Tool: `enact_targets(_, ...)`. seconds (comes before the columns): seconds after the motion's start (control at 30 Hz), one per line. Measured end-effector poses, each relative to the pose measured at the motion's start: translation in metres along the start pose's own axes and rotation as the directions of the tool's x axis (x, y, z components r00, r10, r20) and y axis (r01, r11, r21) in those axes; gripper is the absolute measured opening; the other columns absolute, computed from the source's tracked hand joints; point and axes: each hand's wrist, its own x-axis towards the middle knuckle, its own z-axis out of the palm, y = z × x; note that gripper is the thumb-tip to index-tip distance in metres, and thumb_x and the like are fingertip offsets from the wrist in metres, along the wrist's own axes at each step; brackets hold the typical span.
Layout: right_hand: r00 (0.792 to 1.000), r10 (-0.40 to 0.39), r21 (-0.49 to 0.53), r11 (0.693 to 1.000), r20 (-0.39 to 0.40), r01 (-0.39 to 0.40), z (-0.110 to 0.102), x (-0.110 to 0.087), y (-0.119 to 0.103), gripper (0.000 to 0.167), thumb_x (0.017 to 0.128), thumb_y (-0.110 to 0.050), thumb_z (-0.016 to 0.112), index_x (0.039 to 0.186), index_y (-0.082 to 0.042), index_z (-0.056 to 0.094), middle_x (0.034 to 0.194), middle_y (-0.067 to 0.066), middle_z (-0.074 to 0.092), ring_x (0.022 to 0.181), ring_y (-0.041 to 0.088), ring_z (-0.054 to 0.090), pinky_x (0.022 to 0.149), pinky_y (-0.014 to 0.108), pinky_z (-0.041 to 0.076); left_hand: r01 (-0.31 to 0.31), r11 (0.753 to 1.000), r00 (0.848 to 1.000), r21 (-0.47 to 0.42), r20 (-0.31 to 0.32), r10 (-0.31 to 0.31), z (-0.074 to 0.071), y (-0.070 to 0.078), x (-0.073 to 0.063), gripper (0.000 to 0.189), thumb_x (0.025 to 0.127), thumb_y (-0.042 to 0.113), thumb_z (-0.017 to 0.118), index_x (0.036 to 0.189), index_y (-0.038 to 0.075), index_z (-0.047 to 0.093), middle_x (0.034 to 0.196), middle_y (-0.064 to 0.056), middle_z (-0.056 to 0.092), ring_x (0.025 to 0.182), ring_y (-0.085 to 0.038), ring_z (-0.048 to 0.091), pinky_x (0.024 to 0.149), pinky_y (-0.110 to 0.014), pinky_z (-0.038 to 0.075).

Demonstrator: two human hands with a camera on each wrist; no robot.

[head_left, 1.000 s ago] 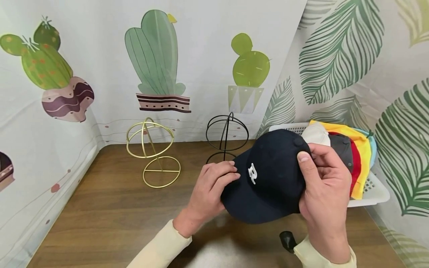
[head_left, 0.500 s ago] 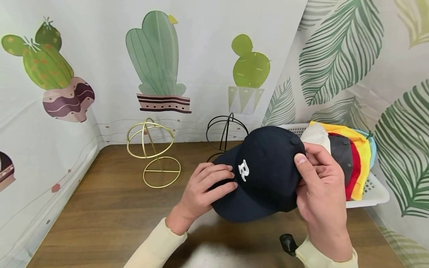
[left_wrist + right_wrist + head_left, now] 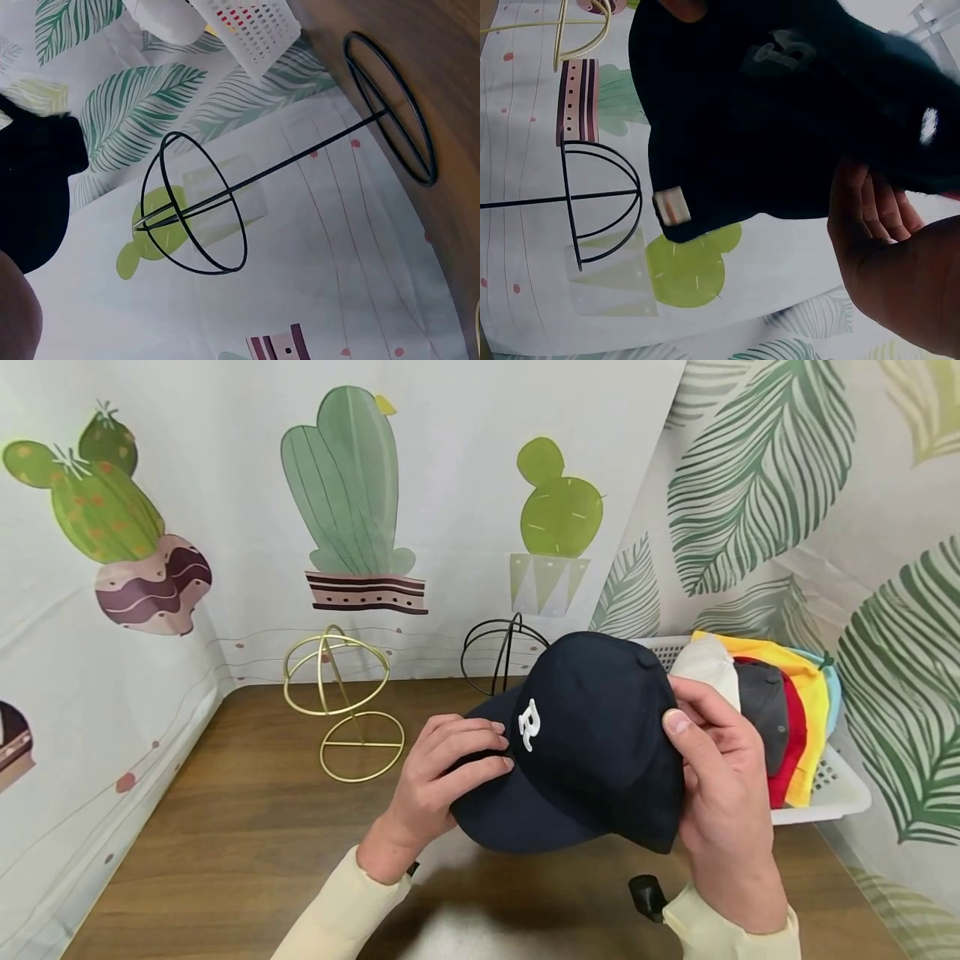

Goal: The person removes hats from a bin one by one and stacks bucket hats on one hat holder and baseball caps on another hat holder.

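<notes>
Between the left hand [image 3: 438, 772], fingers bent over the brim [image 3: 517, 814], and the right hand [image 3: 723, 793], pinching at the back, a plain navy cap [image 3: 600, 727] is held right of the frame's centre. Its front is marked with a raised white "R" [image 3: 528, 725]; a small label [image 3: 672, 206] cannot be read. Behind, a black wire stand [image 3: 307, 154] is partly hidden.

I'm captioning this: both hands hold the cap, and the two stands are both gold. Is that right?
Not quite: one is a gold stand, but the other is a black stand, as the head view shows. The left hand and right hand do hold the cap.
</notes>
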Motion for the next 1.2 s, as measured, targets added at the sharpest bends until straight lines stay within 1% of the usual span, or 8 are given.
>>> enact_targets(0.2,1.0,-0.007,-0.014,1.0,0.027,0.008,-0.004,-0.002,0.004,0.039,0.111,-0.002,0.036,0.136,0.008,0.063,0.106,0.01,0.075,0.084,0.02,0.072,0.078,0.027,0.061,0.045,0.983,0.998,-0.18,-0.045,-0.054,0.002,0.002,0.004,0.015,0.103,0.007,0.066,0.104,-0.004,0.074,0.109,-0.022,0.069,0.102,-0.039,0.07,0.09,-0.047,0.057)
enact_targets(0.4,1.0,0.009,-0.026,1.0,0.017,-0.008,-0.001,-0.002,0.006,0.037,0.112,-0.004,0.037,0.134,0.008,0.064,0.081,0.004,0.068,0.063,0.016,0.06,0.063,0.024,0.055,0.109,0.919,0.987,-0.38,-0.068,-0.145,0.003,0.005,0.008,0.01,0.101,-0.001,0.067,0.104,-0.01,0.07,0.108,-0.027,0.064,0.101,-0.039,0.066,0.095,-0.047,0.059)
enact_targets(0.5,1.0,0.019,-0.106,0.994,-0.017,-0.02,0.002,-0.001,0.006,0.033,0.11,-0.003,0.042,0.131,0.006,0.067,0.085,0.004,0.065,0.07,0.016,0.058,0.064,0.024,0.054,0.146,0.888,0.978,-0.436,-0.071,-0.195,0.004,0.007,0.008,0.011,0.101,0.0,0.067,0.104,-0.011,0.069,0.107,-0.028,0.064,0.101,-0.039,0.067,0.097,-0.045,0.059)
enact_targets(0.63,0.999,-0.052,-0.175,0.983,-0.006,0.05,0.005,0.0,0.009,0.031,0.107,0.005,0.046,0.13,0.009,0.066,0.109,0.011,0.072,0.09,0.02,0.065,0.077,0.026,0.059,0.201,0.849,0.959,-0.488,-0.08,-0.272,0.005,0.009,0.007,0.015,0.101,0.004,0.069,0.104,-0.01,0.067,0.106,-0.027,0.065,0.1,-0.037,0.068,0.098,-0.04,0.058)
enact_targets(0.73,0.989,-0.141,-0.204,0.968,0.036,0.146,0.007,0.002,0.014,0.032,0.102,0.012,0.048,0.128,0.013,0.065,0.109,0.013,0.073,0.087,0.021,0.066,0.076,0.025,0.059,0.238,0.817,0.94,-0.525,-0.089,-0.33,0.007,0.011,0.007,0.02,0.1,0.008,0.073,0.105,-0.01,0.066,0.105,-0.026,0.065,0.101,-0.035,0.068,0.099,-0.038,0.058)
enact_targets(0.87,0.969,-0.235,-0.293,0.923,0.081,0.249,0.008,0.003,0.018,0.031,0.097,0.014,0.055,0.126,0.016,0.066,0.109,0.014,0.074,0.088,0.02,0.067,0.081,0.023,0.059,0.281,0.764,0.905,-0.58,-0.105,-0.412,0.01,0.014,0.005,0.021,0.102,0.01,0.072,0.105,-0.01,0.066,0.104,-0.023,0.066,0.101,-0.032,0.068,0.097,-0.037,0.058)
enact_targets(1.0,0.952,-0.285,-0.339,0.889,0.116,0.307,0.009,0.004,0.019,0.032,0.094,0.015,0.056,0.125,0.019,0.064,0.116,0.016,0.073,0.097,0.023,0.069,0.092,0.025,0.058,0.34,0.716,0.853,-0.609,-0.12,-0.508,0.012,0.016,0.0,0.018,0.101,0.008,0.072,0.104,-0.009,0.066,0.104,-0.018,0.068,0.101,-0.026,0.069,0.094,-0.034,0.058)
enact_targets(1.2,0.918,-0.36,-0.377,0.837,0.169,0.397,0.015,0.008,0.021,0.034,0.09,0.017,0.051,0.121,0.023,0.063,0.114,0.019,0.07,0.1,0.026,0.067,0.092,0.026,0.058,0.438,0.686,0.783,-0.581,-0.128,-0.608,0.011,0.017,-0.004,0.019,0.096,0.003,0.076,0.103,-0.01,0.063,0.101,-0.016,0.067,0.097,-0.024,0.068,0.085,-0.03,0.058)
